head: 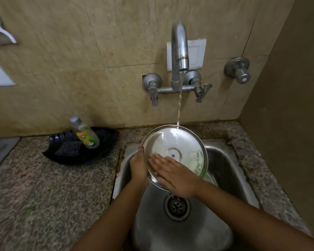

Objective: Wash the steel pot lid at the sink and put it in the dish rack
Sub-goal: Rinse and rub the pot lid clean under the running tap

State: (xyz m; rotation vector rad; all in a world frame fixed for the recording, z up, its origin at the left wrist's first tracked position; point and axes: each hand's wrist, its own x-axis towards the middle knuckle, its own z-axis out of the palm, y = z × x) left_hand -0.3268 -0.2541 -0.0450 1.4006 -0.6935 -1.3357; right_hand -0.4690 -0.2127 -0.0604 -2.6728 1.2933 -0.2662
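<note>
Lid (179, 144) above sink (230, 171), below tap (178, 51); soap bottle (85, 134) in tray (65, 156) on counter (35, 187), left.

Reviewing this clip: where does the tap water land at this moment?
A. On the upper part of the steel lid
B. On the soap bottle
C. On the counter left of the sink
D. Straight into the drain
A: the stream from the tap hits the steel lid near its top rim, while the left hand holds the lid's edge and the right hand lies flat on it.

Home kitchen: steel sink (230, 171), wall tap (178, 51) (running), dish-soap bottle (85, 134).
</note>
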